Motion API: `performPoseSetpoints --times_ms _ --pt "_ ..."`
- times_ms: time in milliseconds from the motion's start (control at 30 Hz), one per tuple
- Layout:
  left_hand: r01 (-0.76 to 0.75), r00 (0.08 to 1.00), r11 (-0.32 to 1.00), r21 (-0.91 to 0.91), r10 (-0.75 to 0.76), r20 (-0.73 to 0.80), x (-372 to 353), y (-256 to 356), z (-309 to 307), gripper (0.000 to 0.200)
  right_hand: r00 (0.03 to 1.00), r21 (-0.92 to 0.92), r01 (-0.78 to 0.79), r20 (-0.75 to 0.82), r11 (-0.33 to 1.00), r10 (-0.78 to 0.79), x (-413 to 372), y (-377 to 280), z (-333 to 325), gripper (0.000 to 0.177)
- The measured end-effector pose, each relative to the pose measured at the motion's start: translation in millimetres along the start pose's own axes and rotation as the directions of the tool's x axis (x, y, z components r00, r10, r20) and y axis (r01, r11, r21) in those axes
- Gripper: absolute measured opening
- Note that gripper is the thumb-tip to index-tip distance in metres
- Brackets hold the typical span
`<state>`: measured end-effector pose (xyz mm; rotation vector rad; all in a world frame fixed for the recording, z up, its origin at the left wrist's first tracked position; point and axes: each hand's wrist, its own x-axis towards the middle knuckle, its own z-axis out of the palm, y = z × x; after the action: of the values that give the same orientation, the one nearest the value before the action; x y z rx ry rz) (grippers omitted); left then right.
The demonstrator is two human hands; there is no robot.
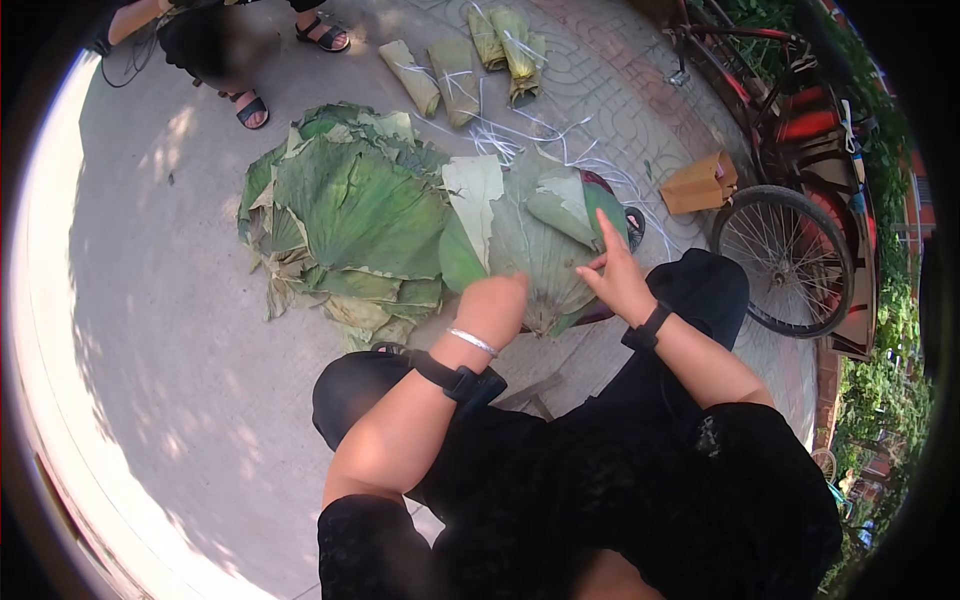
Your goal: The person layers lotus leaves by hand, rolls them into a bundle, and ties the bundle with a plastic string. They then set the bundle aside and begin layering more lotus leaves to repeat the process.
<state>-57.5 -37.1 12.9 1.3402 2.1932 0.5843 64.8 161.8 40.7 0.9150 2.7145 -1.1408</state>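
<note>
A big folded lotus leaf (530, 235) lies in front of my knees, pale underside up. My left hand (492, 308) is closed on its near edge, knuckles up, a silver bangle on the wrist. My right hand (615, 275) rests on the leaf's right side, index finger pointing up along the fold, the other fingers pinching the leaf. To the left lies a flat heap of green lotus leaves (345, 215) on the pavement.
Several tied leaf bundles (455, 65) and loose white strings (520, 135) lie farther off. A cardboard box (700, 183) sits by a red tricycle's wheel (783, 260) at the right. Another person's sandalled feet (252, 108) stand at the top left.
</note>
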Motion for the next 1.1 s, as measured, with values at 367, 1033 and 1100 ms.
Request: performPoseSetpoints --times_ms 367,1033,1100 --pt "-0.190 0.889 0.967 0.167 0.242 -0.389 5 -23 7 0.011 0.954 0.317 -0.146 -0.206 0.937 0.218 40 84 -20 0.033" --pt "0.111 0.993 0.988 -0.107 -0.114 -0.026 -9 -9 -15 0.012 0.903 -0.346 0.428 0.131 0.835 -0.409 3 -6 20 0.036" --pt "0.015 0.998 0.999 0.047 -0.012 -0.062 -9 -2 -23 0.010 0.912 -0.373 0.409 0.139 0.833 -0.386 6 -4 18 0.034"
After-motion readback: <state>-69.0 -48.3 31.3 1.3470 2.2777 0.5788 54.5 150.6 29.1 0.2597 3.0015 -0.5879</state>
